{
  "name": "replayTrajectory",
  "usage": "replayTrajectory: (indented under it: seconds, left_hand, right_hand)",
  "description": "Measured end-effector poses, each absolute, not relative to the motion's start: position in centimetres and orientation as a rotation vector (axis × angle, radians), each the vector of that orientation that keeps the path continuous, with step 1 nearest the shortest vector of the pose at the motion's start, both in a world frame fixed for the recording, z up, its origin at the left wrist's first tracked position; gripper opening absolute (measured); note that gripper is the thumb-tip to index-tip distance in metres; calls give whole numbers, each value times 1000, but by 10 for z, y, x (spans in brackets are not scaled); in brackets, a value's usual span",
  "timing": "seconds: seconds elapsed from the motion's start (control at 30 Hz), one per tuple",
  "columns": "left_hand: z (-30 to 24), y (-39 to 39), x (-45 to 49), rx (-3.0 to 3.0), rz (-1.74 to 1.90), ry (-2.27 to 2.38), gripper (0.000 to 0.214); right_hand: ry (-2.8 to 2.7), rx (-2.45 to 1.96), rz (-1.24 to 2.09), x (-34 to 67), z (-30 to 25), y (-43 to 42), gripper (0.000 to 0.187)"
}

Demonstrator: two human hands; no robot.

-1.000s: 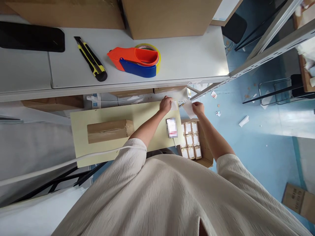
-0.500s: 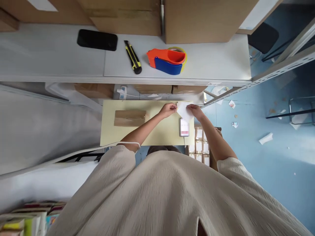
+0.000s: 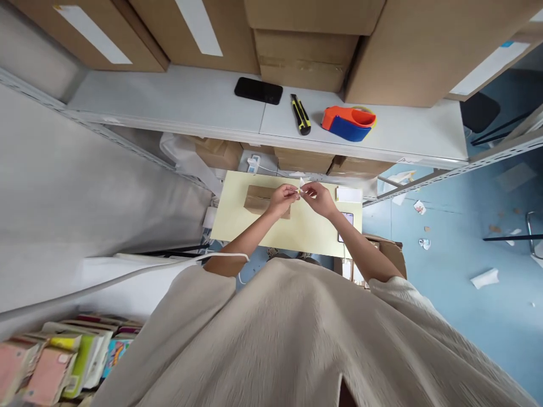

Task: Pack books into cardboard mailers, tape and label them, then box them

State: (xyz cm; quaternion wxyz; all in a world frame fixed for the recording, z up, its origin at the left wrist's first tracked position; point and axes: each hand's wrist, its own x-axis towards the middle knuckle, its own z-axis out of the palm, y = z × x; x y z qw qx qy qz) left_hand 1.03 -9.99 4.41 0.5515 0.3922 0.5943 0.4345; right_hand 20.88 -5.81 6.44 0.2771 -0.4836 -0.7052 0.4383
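Observation:
My left hand (image 3: 281,199) and my right hand (image 3: 317,198) meet over a pale yellow table (image 3: 297,226). Both pinch a small white slip of paper (image 3: 301,184) between their fingertips. A flat brown cardboard parcel (image 3: 258,198) lies on the table just under and left of my left hand. A white sheet (image 3: 349,194) rests near the table's far right corner. A phone (image 3: 347,221) lies on the table to the right of my right forearm.
A white shelf (image 3: 203,102) above the table carries a black phone (image 3: 258,90), a yellow-black utility knife (image 3: 300,114) and an orange-blue tape dispenser (image 3: 348,123). Large cardboard boxes (image 3: 305,51) stand behind them. An open carton (image 3: 382,249) sits at the right. Paper scraps litter the blue floor (image 3: 466,237).
The view has pulled back and shifted left. My hands moved left along the table to above the brown parcel, and the white paper between them now shows only as a small slip.

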Motion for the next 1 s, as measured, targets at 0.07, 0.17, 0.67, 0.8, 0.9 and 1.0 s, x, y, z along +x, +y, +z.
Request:
replayTrajectory:
  seconds: [0.07, 0.17, 0.67, 0.8, 0.9, 1.0]
  left_hand:
    - [50, -109, -7, 949, 1052, 1372, 30]
    - [53, -118, -31, 972, 1075, 1345, 34]
    - [41, -131, -119, 908, 1186, 1243, 42]
    - [39, -133, -129, 926, 1202, 1247, 39]
    - [40, -134, -134, 953, 1213, 1258, 39]
    - [41, -136, -138, 990, 1226, 1264, 40]
  right_hand:
    - [-1905, -1283, 1189, 187, 69, -68, 35]
    - [-1888, -1300, 1209, 162, 71, -78, 32]
    - [-1750, -1250, 1270, 76, 60, -104, 43]
    - [-1762, -1253, 1253, 65, 58, -104, 43]
    - [-1762, -1272, 1249, 60, 56, -104, 39]
    - [-1766, -1268, 1251, 56, 55, -104, 32]
